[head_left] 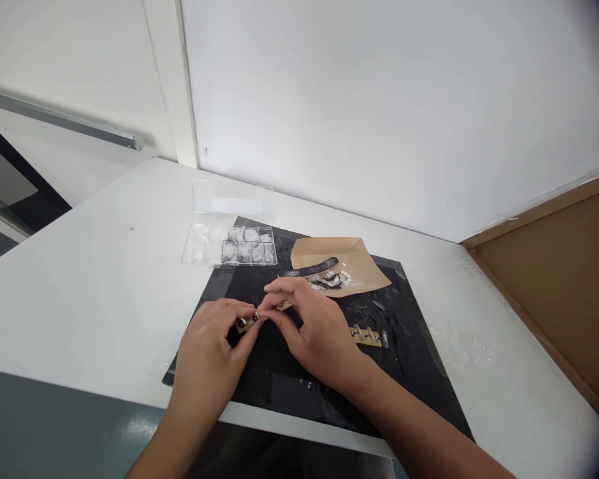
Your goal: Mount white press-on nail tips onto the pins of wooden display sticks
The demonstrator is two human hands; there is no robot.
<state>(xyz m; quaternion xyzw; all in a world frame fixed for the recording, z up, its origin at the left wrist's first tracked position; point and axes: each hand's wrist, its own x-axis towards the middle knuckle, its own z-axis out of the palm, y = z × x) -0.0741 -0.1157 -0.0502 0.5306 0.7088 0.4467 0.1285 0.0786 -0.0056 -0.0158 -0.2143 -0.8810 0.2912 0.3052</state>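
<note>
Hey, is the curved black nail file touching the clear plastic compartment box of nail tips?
Apart. In the head view, the curved black nail file lies on the tan paper sheet, with bare black mat between it and the clear plastic compartment box.

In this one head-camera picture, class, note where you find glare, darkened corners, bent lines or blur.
Head view: glare washes out the clear plastic box; the right-hand corners darken to a vignette; the table edge bows from lens distortion; the small piece pinched between the left hand and the right hand is too soft to identify; the black mat shows pale sheen.
</note>
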